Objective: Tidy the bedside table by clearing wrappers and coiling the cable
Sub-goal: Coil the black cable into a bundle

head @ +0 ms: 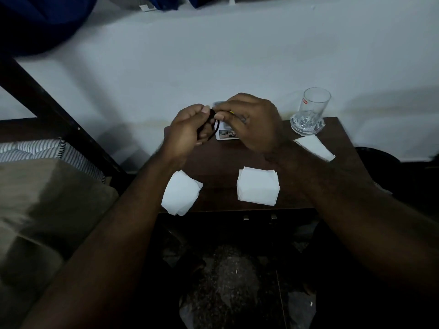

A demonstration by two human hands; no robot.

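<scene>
While both forearms reached forward from the lower corners of the view, the white wall (213, 55) filled the upper half of the scene, and a bed (35, 198) with a beige pillow and a striped sheet stood at the left. Between them, against the wall, was the dark brown surface (221, 160) of the bedside table.

Above the far part of this surface, the left hand (187, 129) and the right hand (251, 122) met close together. The left hand was curled almost closed, and its thumb and fingers pinched the black cable (215, 125), which hung as a small loop just beside its palm, on the side toward the right hand. The right hand was also curled; its fingertips touched the same cable at the top of the loop, so the cable lay between the two hands and was lifted off the surface. A tiny yellow spot showed at the right fingers, but I could not tell what it was.

Three white wrappers lay on the surface: one (258, 188) near the front edge in the middle, one (180, 193) at the front left corner, partly over the edge, and one (314, 147) at the right, under the right wrist. A clear glass (311, 112) stood upright at the far right corner. A small white box (225, 134) lay behind the hands, mostly hidden.
</scene>
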